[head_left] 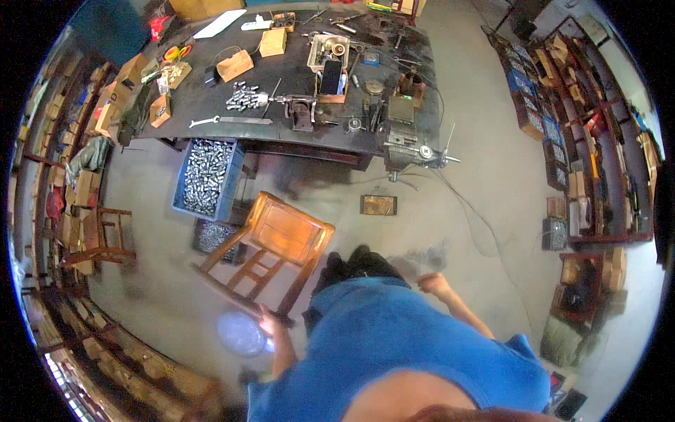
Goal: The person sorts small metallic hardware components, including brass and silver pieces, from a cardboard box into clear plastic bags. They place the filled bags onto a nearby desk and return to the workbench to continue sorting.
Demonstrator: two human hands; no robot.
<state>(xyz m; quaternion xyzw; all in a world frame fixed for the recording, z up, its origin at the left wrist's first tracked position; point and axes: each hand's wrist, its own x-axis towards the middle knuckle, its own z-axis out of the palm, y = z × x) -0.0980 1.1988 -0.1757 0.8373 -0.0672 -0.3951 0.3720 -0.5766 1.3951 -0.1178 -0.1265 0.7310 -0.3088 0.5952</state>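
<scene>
A wooden chair (292,228) stands in front of me on the left, its seat toward the bench and its slatted back toward me. My left hand (268,322) is closed round the top rail of that back. Next to this hand is a round, pale bluish-white thing (240,334), whose kind I cannot make out. Out to the right of my body, my right hand (432,283) hangs over the floor with its fingers curled in. Nothing shows in it, and it touches nothing.
The dark workbench (211,144) ahead carries wrenches, metal fittings, boxes and a vise (411,148). A blue crate (228,176) of metal parts stands below its left front. On the floor lie a small tray (378,205) and a cable (485,218). Loaded shelves line both sides.
</scene>
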